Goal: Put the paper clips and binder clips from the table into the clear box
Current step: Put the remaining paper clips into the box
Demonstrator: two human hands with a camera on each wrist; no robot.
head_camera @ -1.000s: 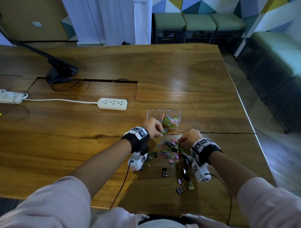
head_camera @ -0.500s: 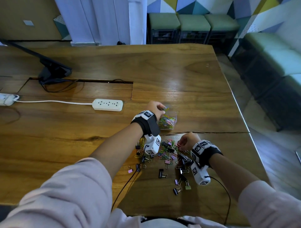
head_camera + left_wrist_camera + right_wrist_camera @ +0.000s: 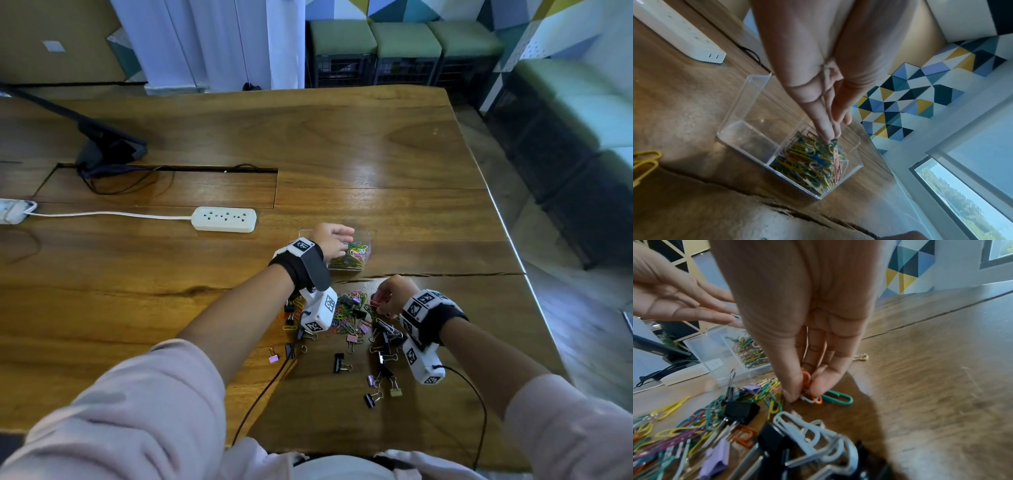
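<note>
Both hands have shifted: left hand (image 3: 334, 238) now spread open over the box (image 3: 748, 104), load apparently dropped, right hand (image 3: 807, 331) pinching orange clips (image 3: 807, 382) from the tabletop (image 3: 394, 144) pile.

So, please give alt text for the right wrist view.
The right hand pinches orange paper clips above a wooden table; mixed clips lie left, the clear box behind.
</note>
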